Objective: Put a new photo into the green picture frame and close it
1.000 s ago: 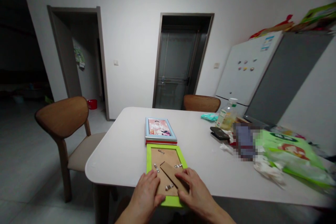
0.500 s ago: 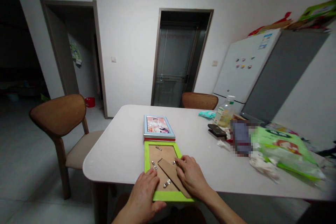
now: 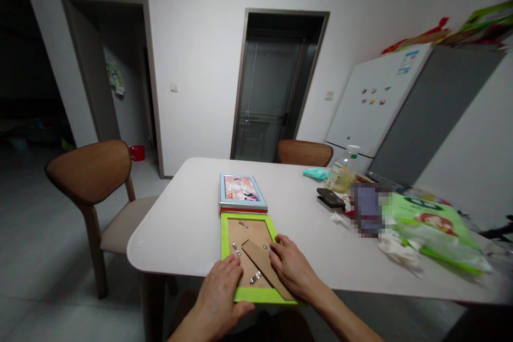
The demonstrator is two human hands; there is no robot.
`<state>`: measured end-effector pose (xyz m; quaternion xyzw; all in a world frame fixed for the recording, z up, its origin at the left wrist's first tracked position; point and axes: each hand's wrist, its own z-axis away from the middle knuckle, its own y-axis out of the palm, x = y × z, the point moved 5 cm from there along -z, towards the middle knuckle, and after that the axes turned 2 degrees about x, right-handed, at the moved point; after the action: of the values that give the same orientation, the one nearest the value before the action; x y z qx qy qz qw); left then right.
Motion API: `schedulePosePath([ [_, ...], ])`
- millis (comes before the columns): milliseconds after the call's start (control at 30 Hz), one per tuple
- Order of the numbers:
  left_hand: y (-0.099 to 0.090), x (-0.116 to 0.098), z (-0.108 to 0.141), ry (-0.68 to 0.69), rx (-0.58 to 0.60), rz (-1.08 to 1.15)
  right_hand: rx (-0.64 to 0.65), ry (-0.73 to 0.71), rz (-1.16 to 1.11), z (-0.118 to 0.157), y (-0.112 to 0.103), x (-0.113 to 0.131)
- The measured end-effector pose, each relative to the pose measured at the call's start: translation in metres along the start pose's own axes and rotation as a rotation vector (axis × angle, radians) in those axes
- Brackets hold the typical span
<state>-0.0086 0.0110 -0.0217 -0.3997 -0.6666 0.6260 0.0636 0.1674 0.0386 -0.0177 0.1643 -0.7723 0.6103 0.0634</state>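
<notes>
A lime-green picture frame [image 3: 225, 238] lies face down at the near edge of the table, its brown backboard [image 3: 250, 226] showing. Several small metal turn clips [image 3: 255, 278] sit on the backboard, and a brown stand leg [image 3: 264, 267] runs slantwise across it. My left hand [image 3: 219, 288] grips the near left corner, fingers over the left border and thumb along the near border. Curled fingers of my right hand [image 3: 294, 267] press at the right border beside a clip, the palm over the stand leg; the fingertips are partly hidden.
Beyond the green frame lies a light-blue picture frame [image 3: 262, 200] on something red-edged. To the right on the white table [image 3: 184, 214] are a bottle [image 3: 342, 173], a black object [image 3: 331, 197], crumpled tissues [image 3: 401, 252] and a green plastic package [image 3: 436, 230]. A wooden chair [image 3: 92, 171] stands left.
My right fingers have shifted slightly at the clip on the right border. My left hand keeps its place on the frame. The whole view has moved a little.
</notes>
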Motion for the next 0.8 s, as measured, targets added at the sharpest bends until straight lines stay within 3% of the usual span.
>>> schedulePosePath([
  [100, 0.002, 0.001, 0.000, 0.009, -0.007, 0.007, -0.024, -0.082, 0.011, 0.011, -0.006, 0.016],
  [200, 0.003, 0.002, 0.000, -0.001, -0.009, 0.009, 0.060, -0.263, -0.058, 0.027, -0.009, 0.044],
  [300, 0.002, 0.001, -0.001, -0.011, 0.013, 0.015, 0.111, -0.348, -0.106, 0.036, -0.012, 0.061],
  [633, 0.003, 0.004, -0.001, -0.005, 0.000, 0.040, 0.146, -0.365, -0.137, 0.039, -0.017, 0.060],
  [800, 0.009, 0.009, 0.000, 0.008, -0.008, 0.074, 0.075, -0.291, -0.175, 0.014, -0.005, 0.060],
])
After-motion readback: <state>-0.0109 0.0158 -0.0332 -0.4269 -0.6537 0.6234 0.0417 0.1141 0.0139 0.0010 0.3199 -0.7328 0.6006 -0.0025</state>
